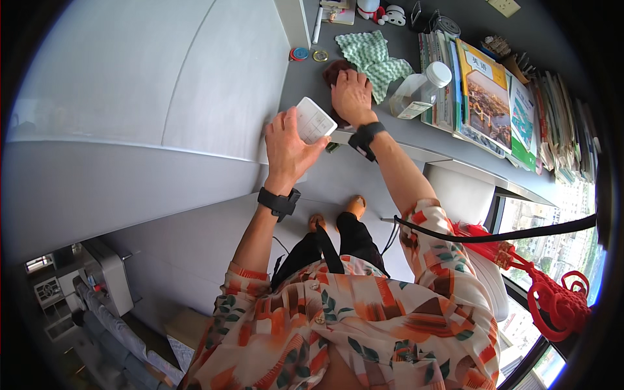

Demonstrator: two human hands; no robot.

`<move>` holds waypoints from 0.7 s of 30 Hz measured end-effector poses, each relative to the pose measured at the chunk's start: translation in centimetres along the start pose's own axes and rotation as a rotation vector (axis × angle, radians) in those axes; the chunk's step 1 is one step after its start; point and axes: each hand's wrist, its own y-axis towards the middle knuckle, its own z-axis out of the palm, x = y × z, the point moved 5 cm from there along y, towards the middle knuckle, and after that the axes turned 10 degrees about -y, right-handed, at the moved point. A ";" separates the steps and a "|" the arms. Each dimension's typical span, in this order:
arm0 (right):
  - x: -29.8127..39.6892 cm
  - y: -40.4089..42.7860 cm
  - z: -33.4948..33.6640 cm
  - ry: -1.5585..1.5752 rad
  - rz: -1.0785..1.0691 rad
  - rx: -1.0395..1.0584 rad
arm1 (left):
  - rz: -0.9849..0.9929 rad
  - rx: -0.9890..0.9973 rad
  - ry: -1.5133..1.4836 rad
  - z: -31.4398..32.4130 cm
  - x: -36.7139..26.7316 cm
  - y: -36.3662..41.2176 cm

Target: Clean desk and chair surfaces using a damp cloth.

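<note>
My left hand (286, 151) grips a small white rectangular box-like object (313, 121) by its sides, tilted above the front edge of the grey desk (301, 78). Printed panels with writing cover its face. My right hand (352, 96) is on a dark reddish-brown cloth (334, 72), fingers curled over it against the desktop; part of the cloth is hidden beneath the hand. Just past those fingers lies a crumpled green-and-white wavy-striped cloth (374, 58). A clear plastic jar (414, 95) with a white lid stands to the right of my right hand.
Books and magazines (487, 97) stand packed along the desk's right side. Two small round discs (300, 53) lie by the left panel, near a white marker (317, 25). Plush toys (385, 13) sit at the back. A red knotted tassel (553, 297) hangs by the window.
</note>
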 end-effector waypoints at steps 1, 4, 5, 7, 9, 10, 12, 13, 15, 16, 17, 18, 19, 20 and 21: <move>0.4 0.9 0.3 0.003 0.000 -0.001 | -0.027 -0.010 0.010 0.0 0.2 0.3; 1.2 3.2 1.0 -0.031 0.083 0.053 | -0.085 -0.012 0.028 0.2 0.2 0.7; 1.4 3.4 1.1 -0.034 0.087 0.050 | -0.080 -0.012 0.025 0.3 0.0 0.9; 2.3 4.0 1.1 0.006 -0.002 -0.003 | -0.116 -0.009 0.032 0.4 0.0 1.3; 3.1 3.9 1.3 0.016 -0.119 0.050 | -0.126 -0.007 0.031 0.7 -0.1 1.8; 3.1 3.5 1.0 0.060 -0.169 0.007 | -0.142 -0.004 0.034 0.8 0.0 1.9; 2.8 2.6 0.3 0.139 -0.251 -0.022 | -0.147 -0.007 0.040 1.1 0.2 2.5; 2.6 1.9 -0.1 0.177 -0.284 -0.007 | -0.158 -0.013 0.049 1.2 0.4 2.9; 1.7 0.1 -0.9 0.116 -0.298 0.105 | -0.151 -0.017 0.057 1.7 0.8 3.8; 1.2 -0.7 -1.1 0.113 -0.258 0.102 | -0.171 -0.023 0.077 2.0 0.9 4.4; 0.6 -1.5 -1.2 0.110 -0.219 0.101 | -0.192 -0.027 0.097 2.4 1.0 4.9; 0.2 -2.5 -1.8 0.088 -0.215 0.006 | -0.198 -0.030 0.122 2.6 0.9 5.4; -0.3 -3.3 -2.0 0.066 -0.202 0.004 | -0.195 -0.019 0.119 3.1 1.1 5.9; -0.9 -4.4 -2.2 0.076 -0.188 0.001 | -0.186 -0.024 0.151 3.4 1.1 6.5; -1.3 -5.3 -2.6 0.088 -0.178 -0.001 | -0.181 -0.031 0.186 3.6 1.2 7.0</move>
